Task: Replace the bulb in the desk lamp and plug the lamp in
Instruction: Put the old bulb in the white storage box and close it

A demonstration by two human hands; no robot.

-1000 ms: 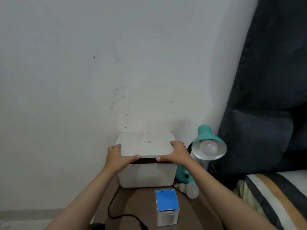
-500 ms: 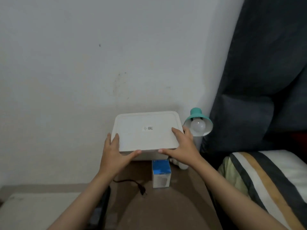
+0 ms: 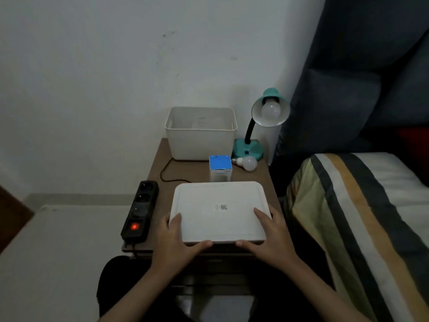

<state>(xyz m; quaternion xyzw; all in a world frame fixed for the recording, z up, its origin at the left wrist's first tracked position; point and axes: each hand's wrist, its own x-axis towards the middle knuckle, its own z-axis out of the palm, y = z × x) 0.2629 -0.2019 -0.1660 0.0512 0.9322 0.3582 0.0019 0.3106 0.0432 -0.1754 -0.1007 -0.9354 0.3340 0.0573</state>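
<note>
1. White bin point(image 3: 200, 133) sits lidless at the worktop point(image 3: 197, 176) back edge; what its shadowed interior holds is hard to make out.
2. Lid point(image 3: 220, 211), in front of the bin, is pinched at its near corners by left hand point(image 3: 173, 241) and right hand point(image 3: 270, 235).
3. Teal desk lamp point(image 3: 257, 126) stands right of the bin, bulb fitted.
4. Power strip point(image 3: 140, 211), front-left of the bin, has a lit red switch.
5. Blue-topped bulb box point(image 3: 220, 167) is partly hidden behind the lid.
6. Loose bulb point(image 3: 247, 162) lies at the bin's front-right corner.
</note>
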